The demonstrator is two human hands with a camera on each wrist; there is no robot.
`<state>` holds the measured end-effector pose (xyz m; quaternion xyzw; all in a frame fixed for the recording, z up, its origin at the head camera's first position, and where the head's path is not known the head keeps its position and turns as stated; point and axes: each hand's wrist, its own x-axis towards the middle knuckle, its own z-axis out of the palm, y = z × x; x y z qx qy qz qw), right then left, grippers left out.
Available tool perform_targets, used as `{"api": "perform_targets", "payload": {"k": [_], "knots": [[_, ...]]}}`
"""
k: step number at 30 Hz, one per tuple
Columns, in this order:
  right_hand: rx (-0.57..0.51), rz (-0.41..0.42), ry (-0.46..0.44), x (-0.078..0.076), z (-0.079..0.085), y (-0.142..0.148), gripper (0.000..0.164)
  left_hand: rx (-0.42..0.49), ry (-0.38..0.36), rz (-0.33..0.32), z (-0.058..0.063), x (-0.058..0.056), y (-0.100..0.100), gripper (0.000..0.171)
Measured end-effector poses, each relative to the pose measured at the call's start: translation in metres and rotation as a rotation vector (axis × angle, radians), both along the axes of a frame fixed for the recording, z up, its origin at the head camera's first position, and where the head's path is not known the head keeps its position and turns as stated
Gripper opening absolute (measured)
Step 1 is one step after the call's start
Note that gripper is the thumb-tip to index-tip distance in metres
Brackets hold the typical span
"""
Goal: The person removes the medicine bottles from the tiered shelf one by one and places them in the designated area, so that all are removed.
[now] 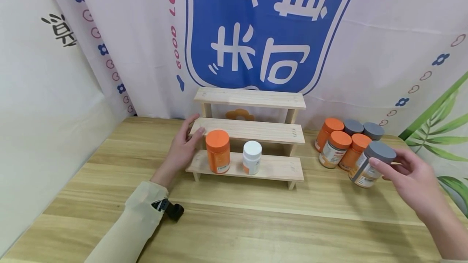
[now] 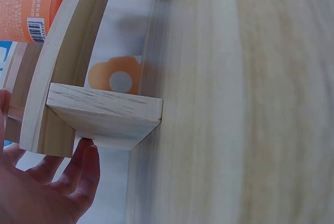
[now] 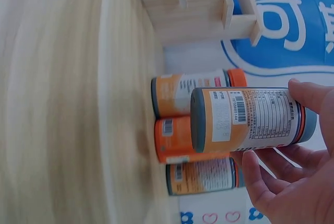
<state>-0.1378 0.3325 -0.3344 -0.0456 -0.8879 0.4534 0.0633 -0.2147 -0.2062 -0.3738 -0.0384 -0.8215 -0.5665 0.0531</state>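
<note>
My left hand (image 1: 184, 147) grips the left end of the middle tier of a wooden three-tier stand (image 1: 248, 130). In the left wrist view, its fingers (image 2: 83, 174) curl by the end of a wooden board. On the lowest tier stand an orange jar (image 1: 218, 153) with an orange lid and a smaller white bottle (image 1: 252, 158). My right hand (image 1: 414, 180) holds a grey-lidded supplement jar (image 1: 369, 165) by its lid end. In the right wrist view this jar (image 3: 248, 119), with an orange and white label, is held off the table, thumb and fingers on either side.
Beside the held jar stands a cluster of jars: an orange-lidded one (image 1: 333, 149) with a white label, orange ones (image 1: 323, 135), and grey-lidded ones (image 1: 353, 127) behind. A printed curtain (image 1: 153, 52) hangs behind the wooden table (image 1: 234, 222).
</note>
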Motion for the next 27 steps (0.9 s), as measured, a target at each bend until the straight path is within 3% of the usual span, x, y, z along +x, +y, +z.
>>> {"api": "perform_targets", "payload": {"k": [10,17,27], "knots": [[0.021,-0.027,-0.027,-0.007,-0.012,0.021,0.034,0.013,0.011,0.0,0.002,0.002,0.0,0.06],[0.056,-0.036,-0.077,-0.015,-0.018,0.031,0.073,0.014,0.023,-0.004,0.001,0.001,0.002,0.06],[0.1,-0.07,-0.096,-0.028,-0.023,0.027,0.087,0.013,0.023,0.004,0.001,0.001,0.0,0.059]]}}
